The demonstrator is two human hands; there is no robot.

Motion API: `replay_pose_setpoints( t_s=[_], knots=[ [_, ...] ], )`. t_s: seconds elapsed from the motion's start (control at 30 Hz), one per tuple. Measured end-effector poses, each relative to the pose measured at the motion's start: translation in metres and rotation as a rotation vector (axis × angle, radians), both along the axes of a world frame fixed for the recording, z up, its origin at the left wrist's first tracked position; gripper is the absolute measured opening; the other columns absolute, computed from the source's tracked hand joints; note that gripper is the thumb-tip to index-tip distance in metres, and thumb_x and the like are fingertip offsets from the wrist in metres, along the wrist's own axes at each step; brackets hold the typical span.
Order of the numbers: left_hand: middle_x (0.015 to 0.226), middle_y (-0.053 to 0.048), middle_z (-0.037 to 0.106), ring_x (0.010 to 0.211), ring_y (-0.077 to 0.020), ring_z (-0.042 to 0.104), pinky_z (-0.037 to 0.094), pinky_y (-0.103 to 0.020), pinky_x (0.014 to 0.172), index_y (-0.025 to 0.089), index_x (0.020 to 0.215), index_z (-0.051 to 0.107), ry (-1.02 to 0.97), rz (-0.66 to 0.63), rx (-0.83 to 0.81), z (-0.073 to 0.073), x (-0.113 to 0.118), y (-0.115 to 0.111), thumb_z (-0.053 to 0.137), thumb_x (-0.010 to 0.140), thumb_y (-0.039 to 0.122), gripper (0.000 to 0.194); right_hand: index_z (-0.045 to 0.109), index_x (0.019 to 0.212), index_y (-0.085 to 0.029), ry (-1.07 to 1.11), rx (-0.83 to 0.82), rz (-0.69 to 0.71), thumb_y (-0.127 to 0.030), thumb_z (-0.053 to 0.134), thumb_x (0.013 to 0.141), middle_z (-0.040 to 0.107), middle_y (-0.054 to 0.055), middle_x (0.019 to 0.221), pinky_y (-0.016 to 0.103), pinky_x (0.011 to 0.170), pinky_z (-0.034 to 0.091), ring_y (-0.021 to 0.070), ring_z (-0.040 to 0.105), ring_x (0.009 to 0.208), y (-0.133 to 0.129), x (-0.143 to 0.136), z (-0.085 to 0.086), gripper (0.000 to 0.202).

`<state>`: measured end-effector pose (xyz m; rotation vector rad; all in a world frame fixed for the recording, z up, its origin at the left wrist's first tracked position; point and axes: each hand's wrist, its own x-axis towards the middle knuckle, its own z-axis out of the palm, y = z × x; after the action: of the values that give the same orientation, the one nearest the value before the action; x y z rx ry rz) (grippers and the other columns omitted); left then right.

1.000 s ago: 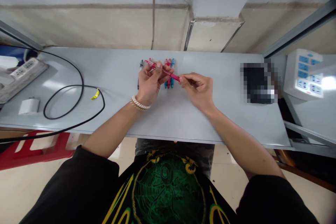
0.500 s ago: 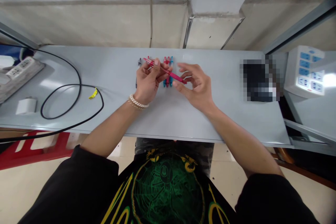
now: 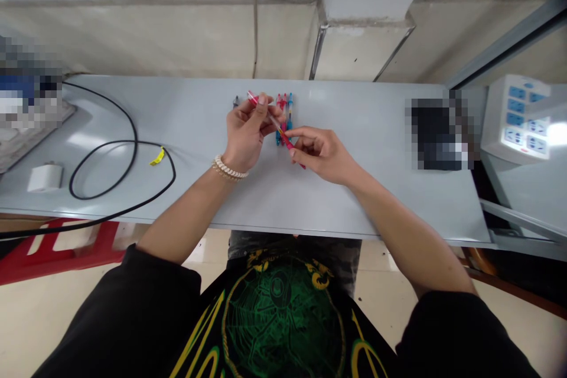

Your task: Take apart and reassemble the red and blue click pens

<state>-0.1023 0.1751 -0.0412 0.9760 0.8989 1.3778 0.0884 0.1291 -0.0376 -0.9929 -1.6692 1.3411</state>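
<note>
My left hand [image 3: 248, 130] is closed around the upper part of a red-pink pen [image 3: 289, 144], thumb on top. The pen slants down toward the right, and a clear, thin stretch of it shows between my hands. At its lower end, my right hand [image 3: 325, 156] pinches the pink grip between thumb and fingers. Whether the pen's parts are separated I cannot tell. Just behind, several pens lie side by side, among them a light blue pen [image 3: 290, 107] and a pink one. A dark pen [image 3: 235, 101] is mostly hidden by my left hand.
On the left of the grey table [image 3: 390, 201] lie a looped black cable [image 3: 136, 142] with a yellow tag [image 3: 157, 157] and a white charger [image 3: 45, 178]. A blurred dark object [image 3: 436, 133] and a white multi-socket block [image 3: 514, 121] are at the right. A wall runs behind.
My right hand has closed on the pen's grip end and moved slightly down and left. The pen now tilts more steeply. My left hand keeps its hold.
</note>
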Motion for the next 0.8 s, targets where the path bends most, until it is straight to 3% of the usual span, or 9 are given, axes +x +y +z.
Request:
replay_pose_setpoints(
  t_s=[0.23, 0.33, 0.47, 0.53, 0.63, 0.73, 0.8],
  knots=[
    [0.084, 0.0, 0.08, 0.075, -0.0118, 0.078, 0.064, -0.021, 0.067, 0.023, 0.096, 0.074, 0.009, 0.049, -0.024, 0.001, -0.001, 0.001, 0.076, 0.106, 0.046, 0.025, 0.071, 0.115, -0.019, -0.037, -0.053, 0.053, -0.024, 0.077, 0.088, 0.066, -0.006, 0.067, 0.025, 0.054, 0.042, 0.0095, 0.056, 0.056, -0.003, 0.0, 0.005, 0.028],
    [0.093, -0.001, 0.082, 0.086, -0.0131, 0.081, 0.066, -0.022, 0.074, 0.025, 0.099, 0.074, 0.01, 0.071, -0.032, -0.006, -0.009, 0.01, 0.074, 0.105, 0.053, 0.028, 0.071, 0.115, -0.018, -0.05, -0.045, 0.05, -0.026, 0.079, 0.089, 0.066, -0.006, 0.066, 0.025, 0.054, 0.043, 0.0099, 0.058, 0.056, -0.003, 0.002, 0.005, 0.028],
    [0.11, -0.005, 0.082, 0.117, -0.0202, 0.08, 0.069, -0.027, 0.093, 0.025, 0.103, 0.074, 0.037, 0.049, -0.023, -0.017, -0.019, 0.022, 0.074, 0.102, 0.065, 0.039, 0.07, 0.121, -0.02, 0.018, -0.016, -0.024, -0.034, 0.087, 0.085, 0.069, -0.004, 0.074, 0.025, 0.053, 0.047, 0.0101, 0.06, 0.059, -0.001, 0.002, -0.001, 0.042],
    [0.113, -0.006, 0.082, 0.124, -0.0224, 0.078, 0.069, -0.029, 0.099, 0.025, 0.104, 0.073, 0.023, 0.038, -0.038, -0.017, -0.018, 0.023, 0.073, 0.103, 0.065, 0.04, 0.071, 0.112, -0.02, 0.047, -0.018, -0.092, -0.039, 0.094, 0.079, 0.071, -0.002, 0.079, 0.025, 0.05, 0.048, 0.0103, 0.059, 0.06, 0.001, 0.001, -0.003, 0.045],
    [0.112, -0.006, 0.082, 0.125, -0.0229, 0.078, 0.069, -0.031, 0.101, 0.024, 0.103, 0.073, 0.01, 0.032, -0.108, -0.011, -0.014, 0.018, 0.07, 0.107, 0.059, 0.035, 0.073, 0.095, -0.019, 0.068, -0.007, -0.147, -0.048, 0.092, 0.082, 0.075, 0.003, 0.087, 0.027, 0.053, 0.054, 0.0119, 0.061, 0.065, 0.003, 0.0, -0.005, 0.037],
    [0.111, -0.005, 0.082, 0.123, -0.02, 0.079, 0.068, -0.029, 0.101, 0.022, 0.102, 0.072, -0.021, -0.036, -0.178, -0.003, -0.012, 0.013, 0.061, 0.114, 0.048, 0.03, 0.077, 0.099, -0.02, 0.097, 0.033, -0.13, -0.057, 0.083, 0.09, 0.079, 0.006, 0.093, 0.031, 0.068, 0.06, 0.0149, 0.067, 0.076, 0.004, -0.001, -0.005, 0.038],
    [0.111, -0.005, 0.082, 0.123, -0.0207, 0.079, 0.068, -0.03, 0.103, 0.023, 0.103, 0.072, -0.007, -0.07, -0.164, -0.002, -0.012, 0.011, 0.063, 0.113, 0.05, 0.03, 0.077, 0.097, -0.021, 0.107, 0.05, -0.153, -0.061, 0.086, 0.087, 0.079, 0.005, 0.092, 0.033, 0.071, 0.059, 0.0161, 0.067, 0.078, 0.003, -0.002, -0.004, 0.043]
  ],
)
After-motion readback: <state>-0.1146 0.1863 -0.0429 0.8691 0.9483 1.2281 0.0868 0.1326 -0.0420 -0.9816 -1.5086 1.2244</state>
